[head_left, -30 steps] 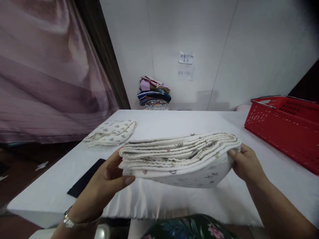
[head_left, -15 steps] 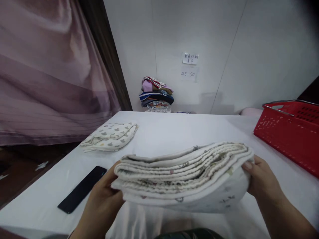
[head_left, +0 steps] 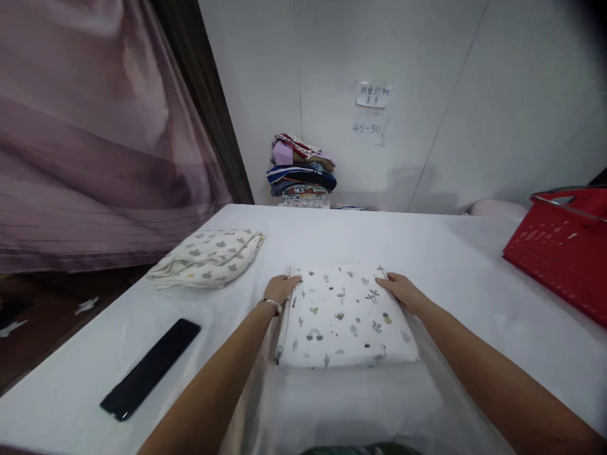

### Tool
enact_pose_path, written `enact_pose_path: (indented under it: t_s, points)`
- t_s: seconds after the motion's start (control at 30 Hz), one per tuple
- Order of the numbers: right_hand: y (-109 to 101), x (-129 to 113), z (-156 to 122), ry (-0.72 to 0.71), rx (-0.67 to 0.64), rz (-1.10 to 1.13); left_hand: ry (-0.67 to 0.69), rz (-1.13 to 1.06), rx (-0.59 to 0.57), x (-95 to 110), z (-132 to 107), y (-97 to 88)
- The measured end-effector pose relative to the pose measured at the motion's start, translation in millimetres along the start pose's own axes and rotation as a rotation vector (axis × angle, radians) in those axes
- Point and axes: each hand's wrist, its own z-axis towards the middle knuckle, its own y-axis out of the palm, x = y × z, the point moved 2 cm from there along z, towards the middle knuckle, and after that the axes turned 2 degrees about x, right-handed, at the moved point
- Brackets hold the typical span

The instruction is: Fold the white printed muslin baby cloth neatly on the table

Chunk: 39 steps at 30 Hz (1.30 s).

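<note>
A folded white blanket (head_left: 348, 322) printed with small cacti, rainbows and birds lies flat at the near middle of the table. My left hand (head_left: 281, 291), with a bracelet at the wrist, grips its far left corner, thumb on top and fingers hidden at the side. At the far right corner my right hand (head_left: 398, 291) has a similar closed hold. Left of the blanket lies a black phone (head_left: 152, 370). Beyond the phone is another folded cloth (head_left: 208, 259), cream with grey and yellow figures.
A red basket (head_left: 559, 253) with a metal handle stands at the table's right side. Behind the far edge of the white table (head_left: 360, 234) rises a stack of folded fabrics (head_left: 303, 170) against the wall. A pink curtain (head_left: 95, 158) hangs at the left.
The blanket has gone from being held up, folded layers facing me, to lying flat with its printed top showing. Both hands have moved farther away with it, to its far corners.
</note>
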Motion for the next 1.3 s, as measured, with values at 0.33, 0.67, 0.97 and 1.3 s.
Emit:
enact_pose_path:
  t_s: [0.33, 0.67, 0.97, 1.3]
  points:
    - [-1, 15, 18, -0.066, 0.23, -0.519, -0.006, -0.134, -0.042, -8, 3, -3.0]
    - [51, 19, -63, -0.543, -0.104, -1.122, 0.045, -0.306, 0.006, -31, -60, -25.9]
    - [57, 21, -70, -0.47, -0.117, -1.261, 0.118, 0.147, 0.022, -6, -73, -10.0]
    - [60, 27, -72, -0.424, -0.13, -1.278, 0.029, 0.204, 0.077, -3, -66, -1.9]
